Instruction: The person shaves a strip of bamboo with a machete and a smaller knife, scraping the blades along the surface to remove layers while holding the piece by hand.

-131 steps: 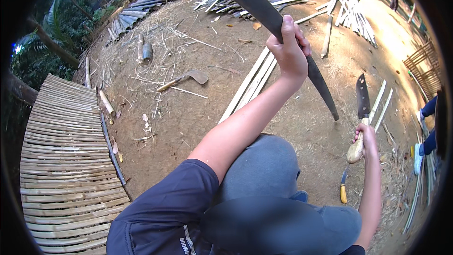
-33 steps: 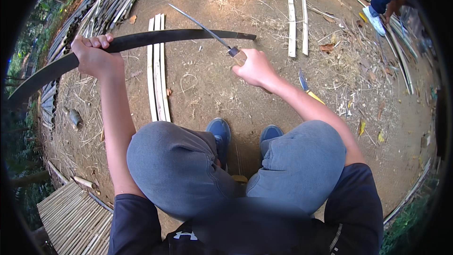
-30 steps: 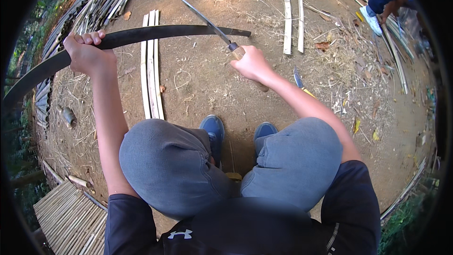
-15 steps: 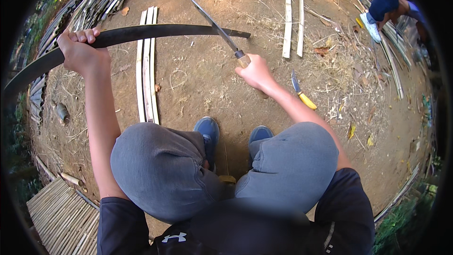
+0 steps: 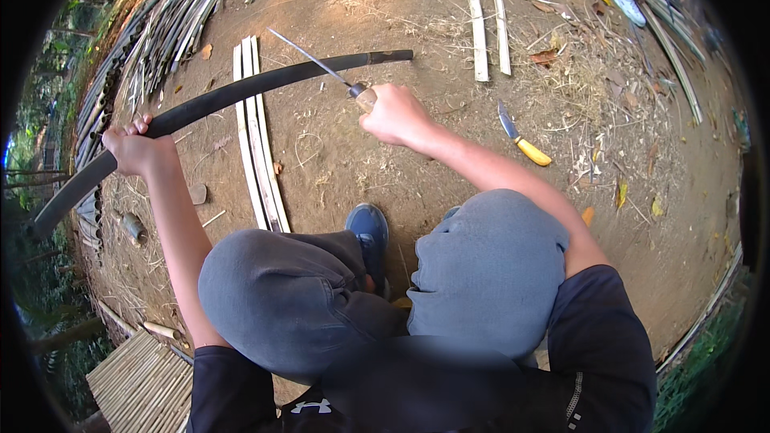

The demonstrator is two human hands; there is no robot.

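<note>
I sit low over bare earth with my knees in grey trousers in front of me. My left hand (image 5: 132,148) is closed around a long dark curved bamboo strip (image 5: 265,84) that runs from the lower left edge to the upper middle. My right hand (image 5: 395,115) grips the wooden handle of a long thin knife (image 5: 313,60). Its blade points up and left and lies across the dark strip.
Pale split bamboo slats (image 5: 255,132) lie on the ground below the strip, two more slats (image 5: 481,16) further out. A yellow-handled knife (image 5: 521,140) lies to the right. Stacked bamboo (image 5: 164,28) at upper left, a woven bamboo panel (image 5: 144,385) lower left, another person's shoe (image 5: 622,0) top right.
Since a second ago the view has shifted slightly. My left hand and the strip sit lower in the picture, and the knife blade has stayed crossing the strip. Earlier I held the strip raised high.
</note>
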